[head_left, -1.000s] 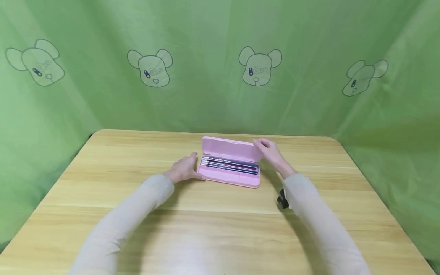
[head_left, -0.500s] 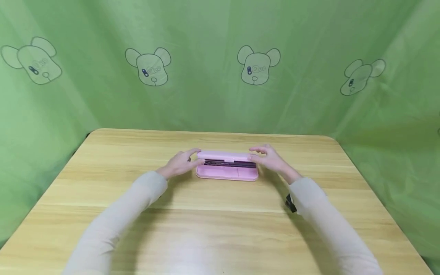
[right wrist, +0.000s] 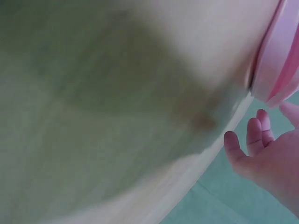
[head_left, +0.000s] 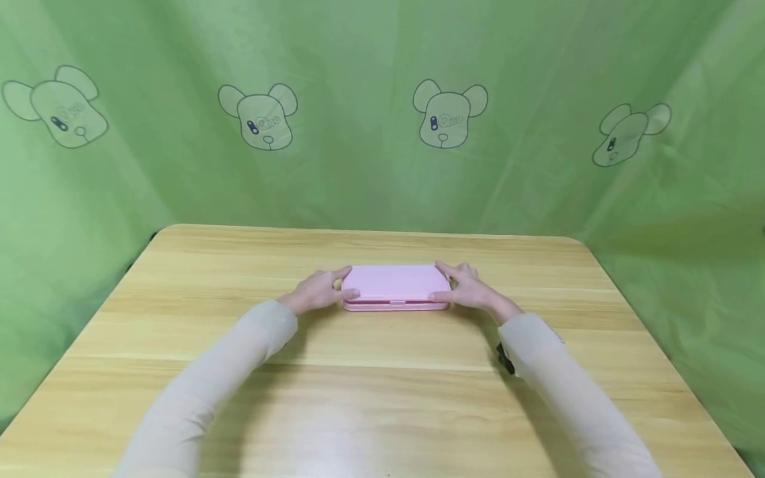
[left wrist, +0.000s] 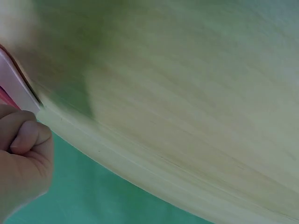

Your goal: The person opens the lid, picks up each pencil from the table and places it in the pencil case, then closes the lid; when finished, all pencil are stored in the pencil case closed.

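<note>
A pink pencil case (head_left: 394,282) lies near the far side of the table, its lid lowered with a narrow gap along the front above the base. My left hand (head_left: 317,290) grips the lid's left end, thumb on the front corner and index finger at the back one. At the opposite end my right hand (head_left: 471,289) spans the lid the same way. The left wrist view has curled fingers beside the case corner; in the right wrist view the other fingers hang loosely below it. The pencils inside are hidden by the lid.
The wooden table (head_left: 382,398) spreads toward me and to both sides. A green curtain (head_left: 358,186) with printed bear heads hangs close behind its far edge. A small black object (head_left: 505,358) shows beside the right sleeve.
The lid has swung from upright down toward me over the pencils. My right hand has come down from the lid's raised edge, and my left hand has moved from the base onto the lid.
</note>
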A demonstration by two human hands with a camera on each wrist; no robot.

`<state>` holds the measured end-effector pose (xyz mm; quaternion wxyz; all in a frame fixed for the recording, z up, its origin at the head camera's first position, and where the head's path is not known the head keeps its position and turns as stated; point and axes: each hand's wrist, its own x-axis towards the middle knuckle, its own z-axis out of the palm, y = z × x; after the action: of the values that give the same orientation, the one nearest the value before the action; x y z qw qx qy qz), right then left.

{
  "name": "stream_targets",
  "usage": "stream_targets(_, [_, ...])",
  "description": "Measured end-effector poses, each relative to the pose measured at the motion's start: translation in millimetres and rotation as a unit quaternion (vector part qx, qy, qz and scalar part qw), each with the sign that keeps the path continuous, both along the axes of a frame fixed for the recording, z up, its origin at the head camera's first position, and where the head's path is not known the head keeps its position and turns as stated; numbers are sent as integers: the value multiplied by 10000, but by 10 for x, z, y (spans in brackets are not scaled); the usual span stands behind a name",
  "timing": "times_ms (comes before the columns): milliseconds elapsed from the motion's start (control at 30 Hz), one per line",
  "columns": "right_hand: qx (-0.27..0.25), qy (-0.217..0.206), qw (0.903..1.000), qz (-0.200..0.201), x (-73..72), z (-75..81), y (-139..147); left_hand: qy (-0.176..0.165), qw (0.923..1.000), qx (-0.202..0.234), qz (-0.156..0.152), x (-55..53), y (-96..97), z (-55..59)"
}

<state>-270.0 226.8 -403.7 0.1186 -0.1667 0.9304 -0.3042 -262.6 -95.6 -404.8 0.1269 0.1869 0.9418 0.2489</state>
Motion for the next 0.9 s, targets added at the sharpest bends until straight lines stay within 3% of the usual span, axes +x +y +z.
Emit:
stream_targets(133, [117,225,9995,181,44,-12,31,-180,9998,-31,16,6,19,3])
stream_targets(433, [905,116,9958,47,45,69,-90,-310,9990,-83,305,28,9,48])
stream_targets(633, [1760,83,9843,68,75,197,-129,-144,9999,-52,30,13,17,32])
stream_targets(900, [1921,32,9813,73,91,202,-119,-2,9997,-215,-95,-7,56,59])
